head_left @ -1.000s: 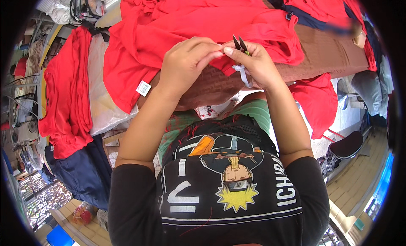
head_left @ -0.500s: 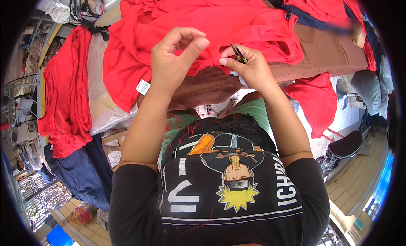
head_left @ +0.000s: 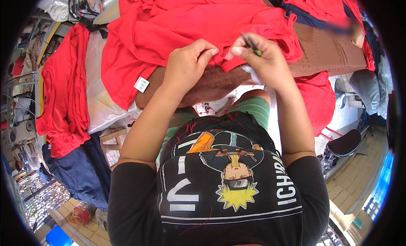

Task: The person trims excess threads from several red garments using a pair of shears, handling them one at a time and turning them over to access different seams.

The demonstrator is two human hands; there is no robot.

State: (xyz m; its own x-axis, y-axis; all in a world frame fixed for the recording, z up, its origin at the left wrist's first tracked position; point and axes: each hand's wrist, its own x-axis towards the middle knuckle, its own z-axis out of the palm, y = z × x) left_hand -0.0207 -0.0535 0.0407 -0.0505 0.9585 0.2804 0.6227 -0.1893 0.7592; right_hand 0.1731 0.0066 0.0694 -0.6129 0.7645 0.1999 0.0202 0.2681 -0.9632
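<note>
A red garment [head_left: 177,30] lies spread over a brown padded table [head_left: 321,51] in front of me. My left hand [head_left: 188,66] pinches the red cloth near its lower hem with fingertips together. My right hand [head_left: 260,60] is just to its right, closed on small dark thread snips [head_left: 250,43] whose blades stick up past my fingers. The two hands nearly touch at the hem. A white tag [head_left: 141,84] hangs from the garment's edge to the left.
More red garments [head_left: 63,93] hang over a stand at the left, above a navy cloth [head_left: 80,170]. Another red piece [head_left: 317,98] drapes off the table at right. A dark stool [head_left: 344,144] stands lower right on the tiled floor.
My left hand lifted away from the right, then came back down to pinch the hem beside it. My right hand with the snips stayed almost in place.
</note>
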